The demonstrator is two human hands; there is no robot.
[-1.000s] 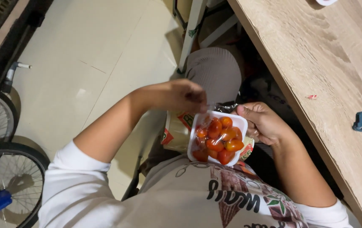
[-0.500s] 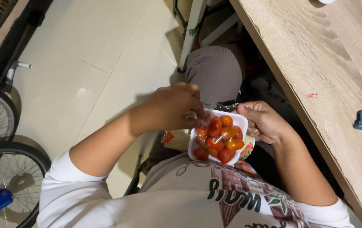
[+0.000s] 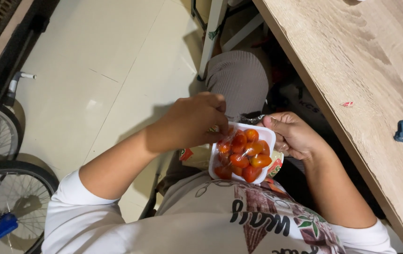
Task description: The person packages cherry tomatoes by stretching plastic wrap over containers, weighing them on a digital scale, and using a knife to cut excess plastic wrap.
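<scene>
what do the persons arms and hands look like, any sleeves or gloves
Both hands are bare: no gloves, and no rings or watch that show. The left hand and right hand lead to forearms bare up to white sleeves, pushed up near the elbows. The sleeves belong to a pale shirt with dark lettering and a printed leaf pattern on the front.

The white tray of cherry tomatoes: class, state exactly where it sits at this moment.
In the head view the white tray of cherry tomatoes sits low and centre, over the person's lap, between the left hand at its film and the right hand gripping its rim.
</scene>
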